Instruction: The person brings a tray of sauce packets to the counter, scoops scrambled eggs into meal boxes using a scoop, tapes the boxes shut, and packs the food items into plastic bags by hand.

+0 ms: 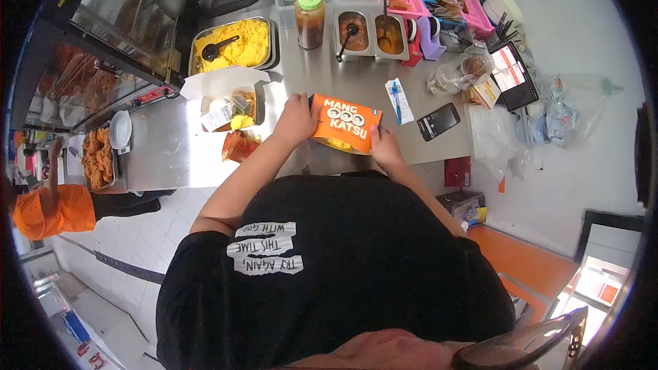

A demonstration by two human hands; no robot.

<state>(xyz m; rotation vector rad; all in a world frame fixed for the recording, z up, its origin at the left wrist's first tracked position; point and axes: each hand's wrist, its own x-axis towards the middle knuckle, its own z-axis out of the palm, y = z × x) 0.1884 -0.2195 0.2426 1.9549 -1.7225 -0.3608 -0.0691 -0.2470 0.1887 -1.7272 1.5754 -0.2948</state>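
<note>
Between my two hands is an orange food box (346,123) with white "MANG KATSU" lettering on its lid. Yellow food shows along the box's near edge. My left hand (299,122) grips its left side, and my right hand (386,146) holds the right side, fingers closed at the corner. To the left stands an open food box (212,106) with its white lid raised, containing yellow rice, a small packet and a white-labelled item. A reddish-orange packet (240,146) lies just in front of that box.
At the back are a tray of yellow rice (250,38), a green-capped sauce bottle (310,24) and sauce pans (354,33) with ladles. A phone (440,122) and a blue pen (396,99) lie to the right. A person in orange (58,209) stands by fried chicken (99,157) at left.
</note>
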